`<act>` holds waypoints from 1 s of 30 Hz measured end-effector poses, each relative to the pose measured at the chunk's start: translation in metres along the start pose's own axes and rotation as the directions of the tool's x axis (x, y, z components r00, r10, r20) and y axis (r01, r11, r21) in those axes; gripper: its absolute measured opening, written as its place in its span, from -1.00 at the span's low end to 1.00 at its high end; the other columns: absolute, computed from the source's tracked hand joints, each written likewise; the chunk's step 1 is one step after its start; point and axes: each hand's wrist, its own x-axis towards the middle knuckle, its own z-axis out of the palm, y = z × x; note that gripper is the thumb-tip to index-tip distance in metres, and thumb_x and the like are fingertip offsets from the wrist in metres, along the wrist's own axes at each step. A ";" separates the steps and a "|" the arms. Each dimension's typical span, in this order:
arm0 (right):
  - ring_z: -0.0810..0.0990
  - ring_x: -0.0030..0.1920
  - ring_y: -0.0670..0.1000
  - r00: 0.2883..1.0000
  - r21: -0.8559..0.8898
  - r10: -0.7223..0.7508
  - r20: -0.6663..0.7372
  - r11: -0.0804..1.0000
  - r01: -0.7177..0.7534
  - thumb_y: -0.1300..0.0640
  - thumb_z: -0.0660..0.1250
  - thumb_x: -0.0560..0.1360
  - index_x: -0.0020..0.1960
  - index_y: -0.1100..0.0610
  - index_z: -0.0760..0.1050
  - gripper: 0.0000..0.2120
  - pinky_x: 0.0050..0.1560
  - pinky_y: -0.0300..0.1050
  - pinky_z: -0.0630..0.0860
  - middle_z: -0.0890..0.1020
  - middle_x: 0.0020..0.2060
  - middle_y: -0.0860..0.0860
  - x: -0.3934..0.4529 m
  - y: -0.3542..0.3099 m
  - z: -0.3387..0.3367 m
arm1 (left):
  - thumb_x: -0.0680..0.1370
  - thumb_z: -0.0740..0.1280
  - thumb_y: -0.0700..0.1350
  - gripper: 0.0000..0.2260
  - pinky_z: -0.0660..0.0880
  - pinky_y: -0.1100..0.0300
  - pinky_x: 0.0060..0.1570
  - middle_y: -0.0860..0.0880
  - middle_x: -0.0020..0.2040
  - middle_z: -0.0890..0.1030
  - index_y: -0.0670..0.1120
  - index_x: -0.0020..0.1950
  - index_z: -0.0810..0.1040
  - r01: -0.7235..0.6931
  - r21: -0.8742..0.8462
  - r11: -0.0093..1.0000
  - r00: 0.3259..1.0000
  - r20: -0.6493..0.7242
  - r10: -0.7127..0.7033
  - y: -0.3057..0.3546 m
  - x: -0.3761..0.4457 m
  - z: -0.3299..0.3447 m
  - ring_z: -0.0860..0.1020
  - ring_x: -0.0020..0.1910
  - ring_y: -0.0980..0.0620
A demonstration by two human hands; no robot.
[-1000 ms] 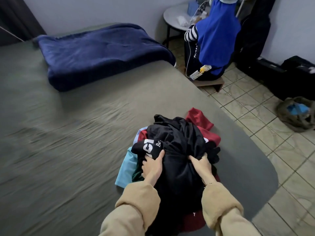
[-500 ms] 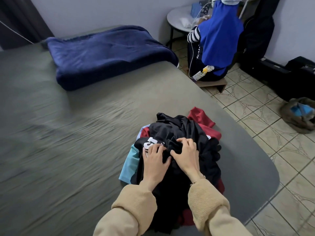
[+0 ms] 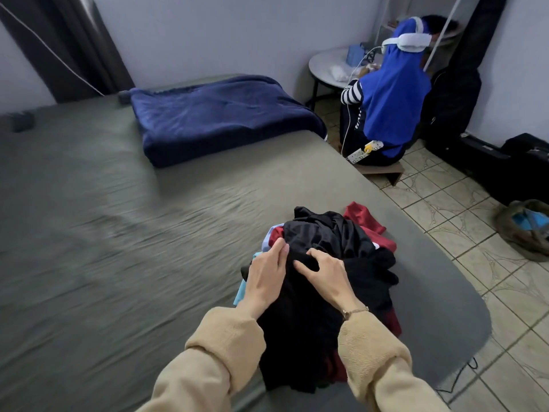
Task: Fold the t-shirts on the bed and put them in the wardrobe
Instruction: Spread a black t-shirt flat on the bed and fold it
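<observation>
hands (image 3: pixel 292 273) moved up pile (image 3: pixel 335 257), blanket (image 3: pixel 217 117) beyond

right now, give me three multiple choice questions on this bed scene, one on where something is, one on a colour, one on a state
1. Where does the folded blanket lie?
A. on the floor tiles
B. on the far part of the bed
C. on the round table

2. What colour is the garment on top of the pile?
A. black
B. white
C. yellow

3. What are the two hands doing?
A. hanging idle by the bed
B. holding a hanger
C. gripping the top garment

Answers:
1 B: the navy blanket sits on the grey bed, well beyond the clothes pile.
2 A: the black garment covers the red and light blue ones beneath.
3 C: the left hand and the right hand both have fingers curled into the black fabric.
</observation>
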 end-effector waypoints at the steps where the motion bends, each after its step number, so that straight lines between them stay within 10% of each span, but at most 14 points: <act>1: 0.53 0.07 -0.06 1.000 0.033 -0.017 0.003 0.999 0.017 -0.17 0.28 0.49 0.07 0.07 0.50 -0.67 0.30 -0.02 0.31 0.61 -0.02 -0.08 -0.002 -0.010 -0.003 | 0.66 0.11 -0.08 -0.79 0.24 0.13 -0.35 0.06 -0.47 0.33 -0.08 -0.17 0.30 -0.007 -0.019 1.000 1.000 -0.012 0.007 0.000 0.001 -0.011 0.34 -0.46 -0.06; 6: 0.51 -0.08 -0.04 0.987 -0.007 -0.158 0.011 0.987 0.158 -0.07 0.40 0.41 -0.11 0.10 0.47 -0.74 -0.05 -0.16 0.40 0.51 -0.20 -0.10 -0.007 -0.056 -0.004 | 0.65 0.13 -0.06 -0.68 0.19 0.21 -0.43 0.08 -0.49 0.29 0.03 -0.31 0.20 -0.040 -0.116 0.992 0.995 -0.097 0.029 -0.002 -0.002 -0.073 0.19 -0.48 0.07; 11: 0.47 0.01 0.04 0.978 -0.102 -0.202 -0.052 0.975 0.196 0.04 0.38 0.46 0.00 0.18 0.51 -0.77 0.03 -0.10 0.40 0.47 -0.14 0.00 -0.012 -0.110 0.010 | 0.64 0.15 -0.08 -0.66 0.19 0.27 -0.44 0.10 -0.48 0.21 -0.01 -0.33 0.21 -0.029 -0.171 0.985 0.954 -0.298 -0.024 -0.012 -0.008 -0.164 0.20 -0.49 0.12; 18: 0.44 -0.26 -0.01 0.967 -0.025 -0.227 -0.113 0.974 0.226 0.22 0.41 0.43 -0.22 0.08 0.36 -0.79 -0.35 -0.23 0.23 0.44 -0.35 -0.10 -0.035 -0.223 0.050 | 0.34 0.43 0.28 -0.62 0.31 0.21 -0.23 0.13 -0.24 0.60 0.06 -0.09 0.43 -0.009 0.209 0.978 0.981 -0.187 0.049 -0.058 -0.051 -0.308 0.51 -0.25 0.12; 30: 0.57 -0.04 0.13 0.962 -0.091 -0.204 -0.182 0.978 0.190 0.39 0.24 0.45 -0.04 0.18 0.59 -0.78 -0.11 -0.14 0.42 0.58 -0.05 0.11 -0.059 -0.371 0.150 | 0.49 0.23 -0.33 -0.72 0.42 0.09 -0.06 -0.06 0.02 0.51 -0.09 0.15 0.49 0.319 0.669 0.672 0.898 -0.441 0.013 -0.164 -0.147 -0.467 0.43 0.08 -0.07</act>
